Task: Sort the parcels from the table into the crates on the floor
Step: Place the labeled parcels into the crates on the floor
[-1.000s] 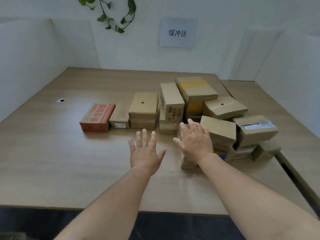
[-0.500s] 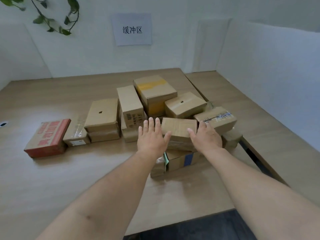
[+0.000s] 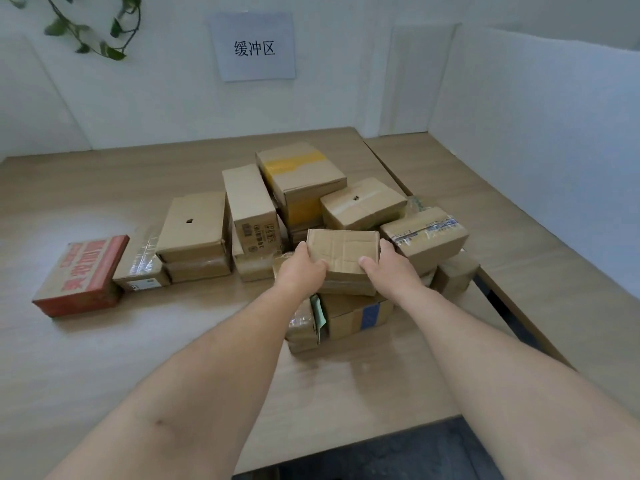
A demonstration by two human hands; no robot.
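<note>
Several cardboard parcels are piled on a wooden table [image 3: 104, 358]. A plain brown parcel [image 3: 344, 252] sits on top of the near stack, over a box with a blue patch [image 3: 356, 315]. My left hand [image 3: 299, 271] grips its left side and my right hand [image 3: 389, 268] grips its right side, thumbs on top. Behind it stand a yellow-taped box [image 3: 299, 174], a tall narrow box [image 3: 251, 206] and a labelled box [image 3: 426, 235]. A red box [image 3: 83, 273] lies at the far left of the row. No crates are in view.
A second table [image 3: 519, 237] adjoins on the right, with a dark gap [image 3: 502, 306] between the two. White partition walls close the back and right sides. A paper sign [image 3: 254, 46] hangs on the back wall and a vine [image 3: 86, 26] trails at top left.
Both hands moved forward from hovering over the table onto the pile and closed on the sides of the top brown parcel. The view swung right and closer.
</note>
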